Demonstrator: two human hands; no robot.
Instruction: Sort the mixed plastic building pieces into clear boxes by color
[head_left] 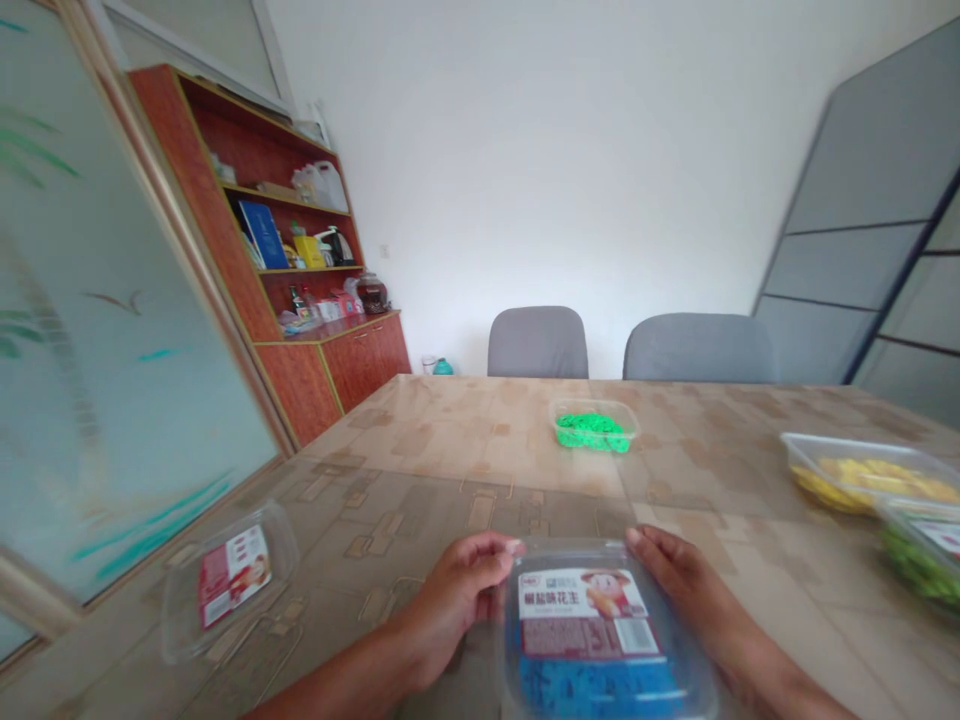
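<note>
A clear plastic container point(600, 685) filled with blue pieces sits in front of me, covered by a transparent lid with a red and white label. My left hand point(469, 600) grips its far left corner, thumb on the lid's edge and fingers curled against the side. My right hand point(679, 570) holds the far right corner, its thumb and fingers pressed on the rim. Part of each hand's fingers is hidden behind the container. Off to the left lies a clear lid point(232, 580) with a similar red and white label.
An uncovered container of bright green pieces point(592, 430) stands farther back on the table point(435, 430). At right are a container of yellow pieces point(870, 480) and a labelled one with green contents point(919, 560). Two grey chairs point(538, 342) stand behind the table.
</note>
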